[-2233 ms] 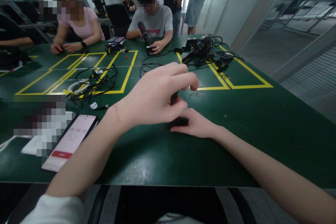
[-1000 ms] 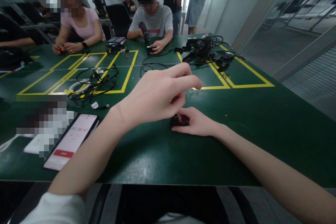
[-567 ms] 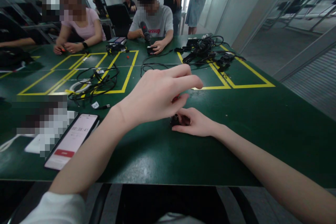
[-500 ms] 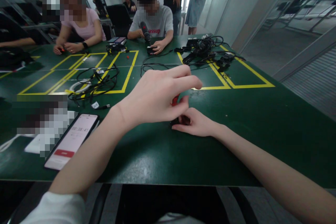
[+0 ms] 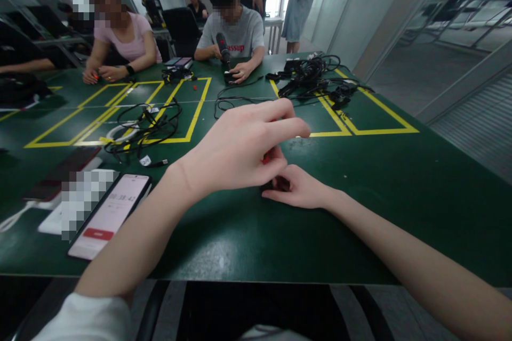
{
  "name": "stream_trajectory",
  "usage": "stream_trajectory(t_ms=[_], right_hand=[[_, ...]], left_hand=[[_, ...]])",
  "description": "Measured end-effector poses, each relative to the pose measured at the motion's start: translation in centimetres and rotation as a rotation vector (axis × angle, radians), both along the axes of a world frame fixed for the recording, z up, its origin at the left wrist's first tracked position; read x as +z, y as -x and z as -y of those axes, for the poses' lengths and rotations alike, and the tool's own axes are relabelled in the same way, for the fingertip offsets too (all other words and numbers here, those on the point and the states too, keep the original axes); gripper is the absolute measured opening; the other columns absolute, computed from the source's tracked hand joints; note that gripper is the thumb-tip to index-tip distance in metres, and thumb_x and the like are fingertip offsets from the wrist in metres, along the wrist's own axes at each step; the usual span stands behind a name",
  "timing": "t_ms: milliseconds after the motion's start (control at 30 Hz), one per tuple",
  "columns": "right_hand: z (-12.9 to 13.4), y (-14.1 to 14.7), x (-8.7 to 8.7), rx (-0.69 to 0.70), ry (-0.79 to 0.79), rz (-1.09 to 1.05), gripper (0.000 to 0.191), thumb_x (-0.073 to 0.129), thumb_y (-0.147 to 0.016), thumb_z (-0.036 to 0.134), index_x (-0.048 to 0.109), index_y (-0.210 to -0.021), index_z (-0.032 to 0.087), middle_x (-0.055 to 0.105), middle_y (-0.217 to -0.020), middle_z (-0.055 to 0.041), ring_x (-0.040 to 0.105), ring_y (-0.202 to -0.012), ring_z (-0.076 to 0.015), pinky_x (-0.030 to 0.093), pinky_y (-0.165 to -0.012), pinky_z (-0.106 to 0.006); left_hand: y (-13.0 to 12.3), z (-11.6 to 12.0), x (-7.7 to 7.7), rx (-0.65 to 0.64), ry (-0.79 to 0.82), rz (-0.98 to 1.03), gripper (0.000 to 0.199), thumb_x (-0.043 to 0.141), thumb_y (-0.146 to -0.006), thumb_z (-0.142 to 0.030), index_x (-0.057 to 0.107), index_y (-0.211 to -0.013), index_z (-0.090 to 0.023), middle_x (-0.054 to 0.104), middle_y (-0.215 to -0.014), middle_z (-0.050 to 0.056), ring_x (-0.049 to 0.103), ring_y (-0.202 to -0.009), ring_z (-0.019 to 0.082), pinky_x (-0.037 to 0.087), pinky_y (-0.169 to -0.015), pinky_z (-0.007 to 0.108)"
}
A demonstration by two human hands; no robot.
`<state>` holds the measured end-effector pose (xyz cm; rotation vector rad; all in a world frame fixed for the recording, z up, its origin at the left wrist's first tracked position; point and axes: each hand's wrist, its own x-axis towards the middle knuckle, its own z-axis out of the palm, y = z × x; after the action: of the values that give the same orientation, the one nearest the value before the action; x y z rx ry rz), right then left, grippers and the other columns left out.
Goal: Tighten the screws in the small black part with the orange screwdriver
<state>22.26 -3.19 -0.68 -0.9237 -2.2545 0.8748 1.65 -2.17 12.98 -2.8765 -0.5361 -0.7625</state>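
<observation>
My left hand is over the green table in the middle of the view, back of the hand upward. Its thumb and a finger pinch a small red piece, mostly hidden behind them, while two other fingers stay bent out to the right. Just below, my right hand rests on the tabletop, fingers curled round a small dark piece. Only an edge of that dark piece shows, so its kind cannot be made out. Both hands are close together, the red piece directly above the dark one.
A phone with a running timer lies at left, beside a white item and a dark phone. Tangled black cables lie beyond, with a bigger cable heap at back right. Two people work with their hands across the table.
My left hand has sunk very slightly towards the right one, and less of the red piece shows. My right hand stays in place.
</observation>
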Motion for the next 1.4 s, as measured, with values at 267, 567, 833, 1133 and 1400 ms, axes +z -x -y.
stream_trajectory(t_ms=[267, 567, 833, 1133, 1400], right_hand=[[-0.08, -0.05, -0.22, -0.007, -0.007, -0.008, 0.029, 0.072, -0.090, 0.041, 0.051, -0.081, 0.023, 0.057, -0.064, 0.0056, 0.050, -0.054, -0.0122, 0.035, -0.055, -0.026], [-0.01, -0.15, 0.16, -0.009, 0.025, -0.020, 0.026, 0.075, -0.087, 0.036, 0.055, -0.080, 0.021, 0.058, -0.064, 0.0055, 0.051, -0.054, -0.0115, 0.036, -0.054, -0.026], [-0.02, -0.07, 0.29, 0.002, 0.037, -0.006, 0.020, 0.074, -0.086, 0.029, 0.057, -0.081, 0.021, 0.058, -0.064, 0.0059, 0.052, -0.055, -0.0113, 0.039, -0.056, -0.025], [-0.13, -0.18, 0.12, -0.014, 0.007, 0.025, 0.025, 0.077, -0.085, 0.031, 0.054, -0.080, 0.022, 0.060, -0.067, 0.0052, 0.054, -0.057, -0.0125, 0.038, -0.057, -0.026], [0.03, -0.15, 0.00, -0.014, 0.012, -0.011, 0.026, 0.076, -0.086, 0.034, 0.054, -0.080, 0.022, 0.059, -0.066, 0.0049, 0.054, -0.056, -0.0130, 0.038, -0.056, -0.026]], left_hand=[[0.00, -0.08, -0.04, 0.005, 0.001, 0.008, 0.033, 0.052, -0.087, -0.013, 0.071, -0.113, -0.019, 0.071, -0.107, 0.007, 0.068, -0.089, 0.018, 0.051, -0.070, 0.028], [0.07, -0.18, -0.10, 0.016, -0.012, 0.011, 0.031, 0.051, -0.089, -0.015, 0.070, -0.113, -0.020, 0.070, -0.105, 0.006, 0.067, -0.086, 0.017, 0.050, -0.068, 0.027], [0.04, -0.34, -0.26, 0.001, -0.001, 0.033, 0.035, 0.050, -0.091, -0.012, 0.068, -0.119, -0.022, 0.068, -0.116, 0.007, 0.067, -0.089, 0.017, 0.051, -0.070, 0.027], [-0.11, -0.31, -0.18, -0.021, 0.017, 0.024, 0.037, 0.048, -0.089, -0.010, 0.068, -0.118, -0.020, 0.069, -0.112, 0.008, 0.068, -0.092, 0.019, 0.052, -0.072, 0.029], [-0.09, -0.34, -0.16, -0.028, 0.016, 0.014, 0.034, 0.052, -0.087, -0.011, 0.069, -0.116, -0.019, 0.069, -0.108, 0.007, 0.068, -0.095, 0.020, 0.054, -0.076, 0.031]])
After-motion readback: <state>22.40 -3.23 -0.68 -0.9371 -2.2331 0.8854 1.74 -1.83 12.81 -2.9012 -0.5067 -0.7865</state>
